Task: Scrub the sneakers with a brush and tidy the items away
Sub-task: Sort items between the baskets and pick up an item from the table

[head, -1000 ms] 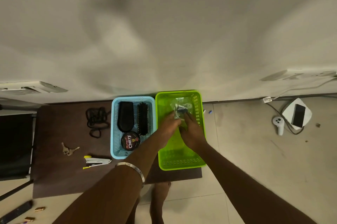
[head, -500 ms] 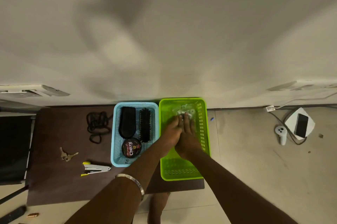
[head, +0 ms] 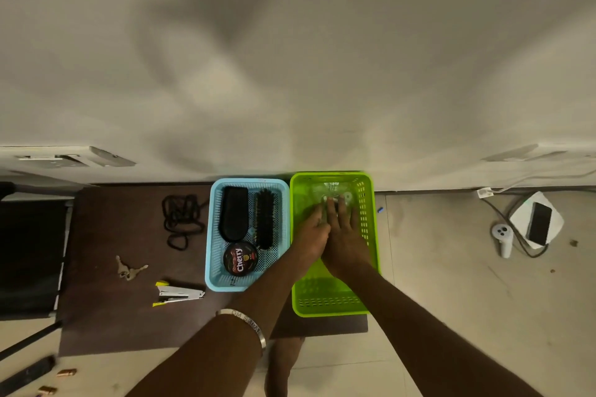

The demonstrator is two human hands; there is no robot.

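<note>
Reaching forward over the low dark table (head: 129, 316), with both forearms crossing its near edge, a metal bangle (head: 248, 322) riding the left one. Sitting further in, side by side and touching: a light blue basket (head: 214, 235) and, to its right, a lime green basket (head: 322, 303).

Working inside the green basket, past its middle. Laying the left hand (head: 311, 235) and right hand (head: 343, 240) close together, fingers fairly straight and pressing down rather than curling round anything. Touching, at the fingertips, a clear crinkled plastic packet (head: 335, 193) lying at the basket's far end against the back wall; contents too blurred to name.

Doing this step well, by judgement: pressing the packet flat and square into the far corner, keeping the pressure light so the thin plastic is not splitting, and holding the basket from sliding toward the table edge.

Resting in the blue basket, looking put away already: a black brush (head: 265, 219) with dark bristles lying lengthwise, a black oblong applicator (head: 233, 214) beside it, and a round Cherry polish tin (head: 240, 259) nearest. Showing no sneakers anywhere in view.

Lying loose on the table, left of the baskets: a stapler (head: 177, 294), keys (head: 129, 269) and a coiled black cord (head: 180, 219).
</note>
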